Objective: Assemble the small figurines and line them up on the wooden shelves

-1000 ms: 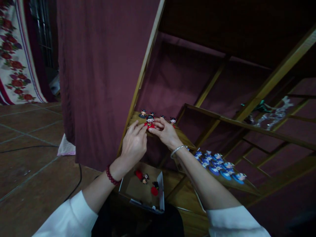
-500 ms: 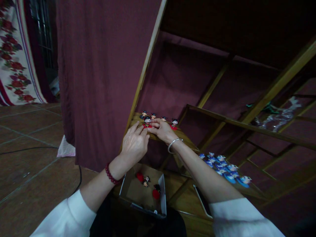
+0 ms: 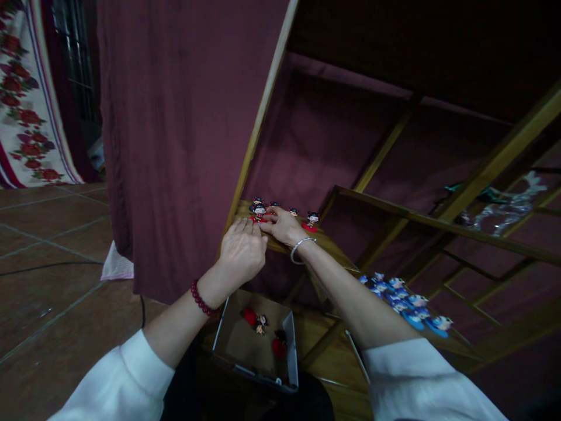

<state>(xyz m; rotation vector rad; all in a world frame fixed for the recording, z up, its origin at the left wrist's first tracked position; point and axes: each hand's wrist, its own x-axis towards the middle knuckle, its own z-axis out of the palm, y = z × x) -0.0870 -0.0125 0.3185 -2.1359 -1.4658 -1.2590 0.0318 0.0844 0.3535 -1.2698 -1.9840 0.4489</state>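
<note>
On a small wooden shelf [image 3: 326, 244], my right hand [image 3: 284, 227] has its thumb and forefinger closed at the side of a black-haired doll figurine [image 3: 259, 211] on a red base. My left hand [image 3: 243, 248] lies palm down at the shelf's front edge, its outstretched fingertips close to that base; whether they touch it is unclear. Behind stand similar figurines, one of them [image 3: 293, 211] partly hidden by my right hand. Another figurine [image 3: 312, 220] on a red base stands to the right. Below my hands, an open cardboard box [image 3: 228, 339] holds a few more red-and-black figurines [image 3: 260, 323].
Several blue-and-white figurines [image 3: 412, 304] crowd a lower shelf at right. Wooden shelf bars [image 3: 438, 228] and crinkled clear plastic [image 3: 504, 204] lie beyond. A maroon curtain [image 3: 175, 146] hangs at left, above a tiled floor [image 3: 56, 316] with a dark cable [image 3: 52, 266].
The figurine between my hands has shifted slightly left and back. My left fingers have drawn closer together and a little lower. The camera view has moved slightly.
</note>
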